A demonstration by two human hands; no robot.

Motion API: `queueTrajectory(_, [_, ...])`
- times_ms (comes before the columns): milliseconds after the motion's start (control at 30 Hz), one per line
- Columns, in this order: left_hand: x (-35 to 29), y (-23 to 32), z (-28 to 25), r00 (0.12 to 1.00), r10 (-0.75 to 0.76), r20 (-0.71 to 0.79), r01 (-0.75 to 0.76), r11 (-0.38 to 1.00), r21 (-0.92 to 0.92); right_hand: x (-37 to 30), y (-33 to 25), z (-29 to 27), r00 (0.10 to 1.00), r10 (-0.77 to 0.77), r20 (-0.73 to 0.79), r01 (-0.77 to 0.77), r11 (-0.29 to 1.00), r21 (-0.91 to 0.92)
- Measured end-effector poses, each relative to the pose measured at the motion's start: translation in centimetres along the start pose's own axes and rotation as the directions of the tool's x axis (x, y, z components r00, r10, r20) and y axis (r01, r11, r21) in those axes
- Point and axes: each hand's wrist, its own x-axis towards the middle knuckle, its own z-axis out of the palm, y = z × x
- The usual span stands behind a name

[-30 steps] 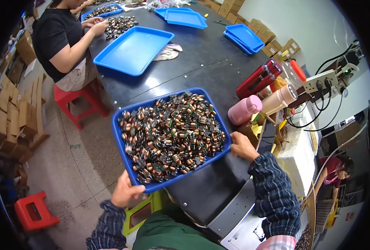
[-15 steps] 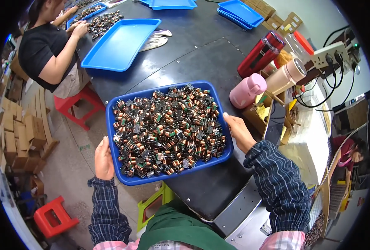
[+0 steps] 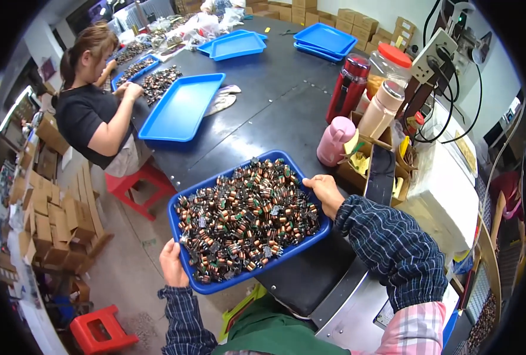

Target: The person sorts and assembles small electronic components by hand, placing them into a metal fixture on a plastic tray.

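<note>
A blue plastic tray [image 3: 183,260] heaped with small copper-wound coil parts [image 3: 251,219] is held in front of me, tilted a little, its left side out past the table corner. My left hand [image 3: 173,264] grips the tray's left wall, with the fingers outside and partly hidden. At the upper right rim, my right hand [image 3: 326,194] is closed, thumb over the edge and the other fingers out of sight. Both my forearms wear dark checked sleeve covers.
On the dark table [image 3: 257,118] lie an empty blue tray [image 3: 183,109], a glove [image 3: 224,99] and stacked trays [image 3: 325,41]. Bottles [image 3: 334,142] and a box stand right. A co-worker [image 3: 97,100] sits left, handling parts. Red stools [image 3: 100,331] and cartons [image 3: 56,219] occupy the floor.
My view has tipped up, so more of the far table shows. The tray and both hands appear lower in the picture, and the tray is turned slightly. Both hands keep their hold.
</note>
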Motion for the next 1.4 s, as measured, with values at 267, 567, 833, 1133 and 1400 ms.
queueTrajectory(267, [-6.3,6.6,2.6,0.985,0.124,-0.119,-0.116,0.991,0.07,-8.5,-3.6,-1.8,0.973,-0.023,0.228,-0.06,0.935,0.35])
queueTrajectory(567, [-6.2,8.6,14.6,0.956,0.015,0.294,-0.022,0.999,0.022,-15.8,-3.8,-15.3,0.983,-0.178,0.048,0.122,0.822,0.556])
queueTrajectory(833, [-3.3,-1.6,33.7,0.758,-0.216,0.615,0.171,0.976,0.133,-25.3,5.7,-33.7,0.874,-0.147,-0.463,0.425,0.693,0.583])
queueTrajectory(1133, [-7.0,-18.0,53.4,0.462,-0.338,0.82,0.309,0.928,0.208,-30.0,12.7,-49.5,0.729,0.036,-0.684,0.499,0.656,0.567])
queueTrajectory(1400, [-12.3,-20.2,56.3,0.546,-0.396,0.738,0.266,0.918,0.295,-29.9,16.7,-55.6,0.707,0.013,-0.707,0.513,0.68,0.525])
